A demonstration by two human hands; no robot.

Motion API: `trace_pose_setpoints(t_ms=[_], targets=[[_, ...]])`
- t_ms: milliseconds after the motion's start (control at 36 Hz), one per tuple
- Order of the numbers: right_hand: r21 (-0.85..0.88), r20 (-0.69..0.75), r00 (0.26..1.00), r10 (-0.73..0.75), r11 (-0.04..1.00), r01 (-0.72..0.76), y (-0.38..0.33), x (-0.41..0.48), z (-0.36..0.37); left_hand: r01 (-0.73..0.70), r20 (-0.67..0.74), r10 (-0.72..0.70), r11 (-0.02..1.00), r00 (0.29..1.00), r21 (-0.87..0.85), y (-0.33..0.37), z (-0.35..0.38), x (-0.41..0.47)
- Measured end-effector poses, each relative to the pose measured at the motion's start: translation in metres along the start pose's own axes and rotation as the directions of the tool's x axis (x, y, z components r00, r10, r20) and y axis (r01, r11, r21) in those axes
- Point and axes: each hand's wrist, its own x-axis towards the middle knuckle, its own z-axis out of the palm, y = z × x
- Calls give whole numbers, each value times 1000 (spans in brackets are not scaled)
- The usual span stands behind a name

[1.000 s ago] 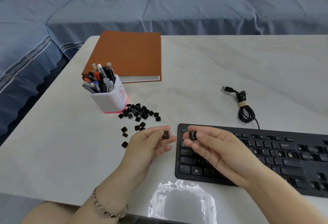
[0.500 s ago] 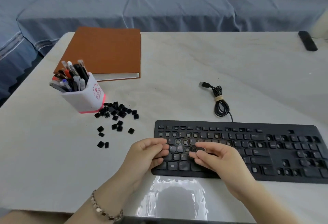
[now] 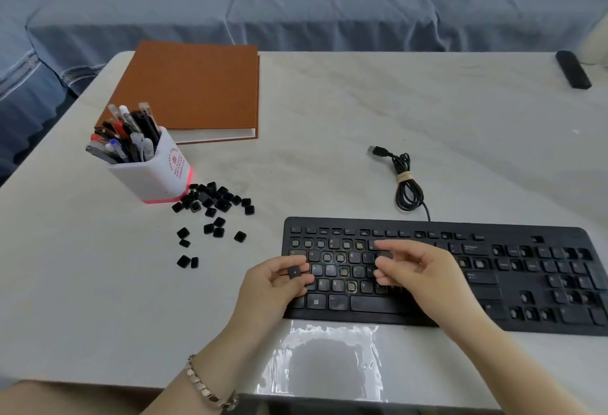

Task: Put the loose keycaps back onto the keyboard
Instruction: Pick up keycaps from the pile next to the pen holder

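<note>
The person's left hand pinches a small black square keycap between thumb and fingers, over the left end of the flat black plastic keyboard. The right hand pinches a second black keycap with its fingertips, just above the letter rows. Many key spots are bare. A pile of loose black keycaps lies beside the white pen cup. This looks like the fitting step. Next, each cap likely needs its own spot, set flat, then a push down.

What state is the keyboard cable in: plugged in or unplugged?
Unplugged: its USB plug lies free on the table, the cable coiled and tied.
</note>
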Motion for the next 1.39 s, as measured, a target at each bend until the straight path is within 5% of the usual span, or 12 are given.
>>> trace_pose_setpoints(t_ms=[333, 472, 778, 1056, 1278, 1389], targets=[[-153, -14, 999, -47, 987, 44, 6, 13, 8, -37, 43, 38, 999, 998, -18, -7, -6, 1], [-475, -19, 980, -200, 864, 167, 6, 28, 11, -37, 16, 38, 999, 999, -39, -8, -4, 1], [-698, 44, 983, -179, 699, 158, 4, 55, 29, -21, 6, 21, 997, 1000, -71, -10, -4, 2], [-724, 23, 992, -125, 682, 102, 3, 59, 31, -16, 21, 18, 995, 1000, -101, -12, -5, 3], [-829, 25, 988, -149, 549, 104, 6, 54, 38, -12, 31, 16, 993, 999, -120, -13, -6, 3], [-804, -1, 988, -151, 588, 89, 6, 56, 37, -11, 34, 15, 992, 999, -123, -12, -6, 4]])
